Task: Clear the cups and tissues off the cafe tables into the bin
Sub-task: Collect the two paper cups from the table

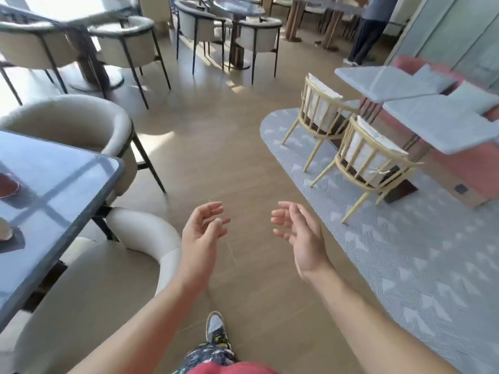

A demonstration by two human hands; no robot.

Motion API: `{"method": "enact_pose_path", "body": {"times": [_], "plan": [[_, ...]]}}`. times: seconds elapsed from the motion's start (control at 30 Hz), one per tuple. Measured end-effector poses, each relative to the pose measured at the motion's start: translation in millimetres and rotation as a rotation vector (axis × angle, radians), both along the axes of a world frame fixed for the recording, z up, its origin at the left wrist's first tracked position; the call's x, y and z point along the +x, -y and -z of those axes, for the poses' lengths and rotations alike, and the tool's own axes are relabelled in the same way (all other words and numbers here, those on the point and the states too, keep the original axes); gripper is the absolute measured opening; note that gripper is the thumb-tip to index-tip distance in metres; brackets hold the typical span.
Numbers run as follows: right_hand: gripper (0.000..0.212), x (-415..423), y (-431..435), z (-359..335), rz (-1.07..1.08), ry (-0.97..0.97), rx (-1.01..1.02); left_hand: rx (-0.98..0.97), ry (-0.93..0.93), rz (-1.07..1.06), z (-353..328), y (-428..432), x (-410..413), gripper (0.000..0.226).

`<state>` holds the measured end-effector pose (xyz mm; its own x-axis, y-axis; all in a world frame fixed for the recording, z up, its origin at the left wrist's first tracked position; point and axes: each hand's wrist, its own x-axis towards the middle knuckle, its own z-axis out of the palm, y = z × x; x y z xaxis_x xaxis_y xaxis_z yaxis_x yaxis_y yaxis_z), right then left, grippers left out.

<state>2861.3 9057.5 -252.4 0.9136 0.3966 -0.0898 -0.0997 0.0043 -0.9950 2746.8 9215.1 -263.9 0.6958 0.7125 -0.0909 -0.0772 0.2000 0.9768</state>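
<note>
1. Held the left hand (201,233) and the right hand (299,236) out low over the floor (243,163), palms turned toward each other, fingers loosely curled, nothing gripped in either. Empty-handed, then!
2. Caught one shoe (214,326) down on the boards, below and between the two hands.
3. Found a white chair (145,233) just left of the left hand, near it but not touching.
4. Picked out the dark table (62,179) further left of that hand, and there, work waiting: a reddish cup (8,184), by the look of it, right at the frame's edge, plus a pale object (4,230) on a dark mat (13,242), nearer the body. Could not tell cup from tissue there, with most of it cut off by the edge. Reckoned both well beyond the left hand's reach.
5. Checked the other side: a patterned rug (391,252) right of the right hand, two wooden chairs (372,163) out beyond its fingertips, grey tables (445,125) behind those. Too blurred to read anything on those tops.
6. Looked far ahead of both hands: far tables (237,8) ringed by padded chairs (259,39), a person (364,31) standing at the back.
7. Saw no bin anywhere. Judged the job unfinished: at least the two items on the dark table left to lift, a bin to find, nothing in transit at this instant. Impossible to tell how much got cleared elsewhere.
</note>
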Motion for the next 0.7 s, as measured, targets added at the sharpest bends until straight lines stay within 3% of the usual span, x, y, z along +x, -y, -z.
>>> {"method": "enact_pose_path", "body": {"times": [0.4,0.7], "plan": [[0.041,134.6,-194.4,-8.0,-0.282,-0.033,-0.017,-0.041,-0.006,-0.248,-3.0,-150.2,103.3,0.029],[0.041,204.2,-362.2,23.1,-0.712,-0.101,-0.028,-0.060,-0.079,-0.671,23.8,-247.0,144.5,0.029]]}}
